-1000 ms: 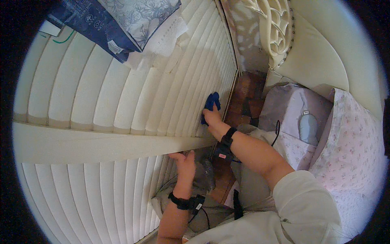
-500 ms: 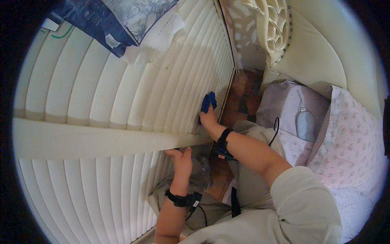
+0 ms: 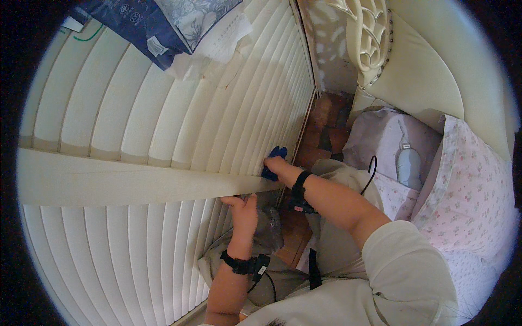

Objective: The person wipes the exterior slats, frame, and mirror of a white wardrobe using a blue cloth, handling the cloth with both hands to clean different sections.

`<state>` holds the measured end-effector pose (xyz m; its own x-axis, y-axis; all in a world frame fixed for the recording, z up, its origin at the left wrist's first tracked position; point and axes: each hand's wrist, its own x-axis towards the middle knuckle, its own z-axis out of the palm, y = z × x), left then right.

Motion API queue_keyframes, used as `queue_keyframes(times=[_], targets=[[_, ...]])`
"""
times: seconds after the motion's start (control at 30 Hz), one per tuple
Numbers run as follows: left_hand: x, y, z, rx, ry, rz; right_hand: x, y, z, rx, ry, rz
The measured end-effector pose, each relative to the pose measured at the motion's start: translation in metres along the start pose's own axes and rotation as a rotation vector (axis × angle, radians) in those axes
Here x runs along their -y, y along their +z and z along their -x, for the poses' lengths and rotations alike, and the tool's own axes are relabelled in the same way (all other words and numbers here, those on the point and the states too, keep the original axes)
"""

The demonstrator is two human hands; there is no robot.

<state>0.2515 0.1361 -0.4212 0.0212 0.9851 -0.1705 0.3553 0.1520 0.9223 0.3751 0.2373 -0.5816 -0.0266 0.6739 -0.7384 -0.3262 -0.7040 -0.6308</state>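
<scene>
My right hand (image 3: 276, 164) holds a dark blue cloth (image 3: 279, 152) bunched under its fingers. It presses the cloth on the slats of a cream louvered door (image 3: 217, 125), low down and just above the wide plain frame strip (image 3: 136, 182). Against the other edge of that strip is my left hand (image 3: 243, 209), its thumb and forefinger apart and hooked at the edge; the remaining fingers are mostly hidden. A black strap with a small device circles each wrist.
A dark blue package (image 3: 147, 32) and a crumpled clear wrapper (image 3: 217, 51) are at the upper left. On the right stands a cream padded headboard (image 3: 418, 70), with a floral pillow (image 3: 467, 190) and a grey-blue item (image 3: 409, 165) on the bed. Reddish-brown floor (image 3: 329, 117) shows in the gap between.
My right hand has slid the blue cloth along the slats toward me, closer to the frame strip. My left hand stays at the strip's edge. The view has shifted slightly.
</scene>
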Motion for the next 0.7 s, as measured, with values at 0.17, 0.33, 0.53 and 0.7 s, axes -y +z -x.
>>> queue_keyframes(times=[0.17,0.33,0.53,0.7], targets=[[0.006,-0.003,-0.002,0.037,-0.015,-0.034,-0.009,-0.001,-0.017,-0.028,-0.035,-0.067],[0.002,-0.001,0.000,0.042,0.045,-0.116,0.005,0.003,-0.020,-0.367,-0.243,-0.051],[0.007,0.000,-0.001,0.026,0.064,-0.068,0.023,-0.004,-0.003,-0.476,-0.471,0.106],[0.015,-0.006,-0.004,0.043,0.019,-0.102,0.024,0.000,0.011,-0.559,-0.542,0.237]])
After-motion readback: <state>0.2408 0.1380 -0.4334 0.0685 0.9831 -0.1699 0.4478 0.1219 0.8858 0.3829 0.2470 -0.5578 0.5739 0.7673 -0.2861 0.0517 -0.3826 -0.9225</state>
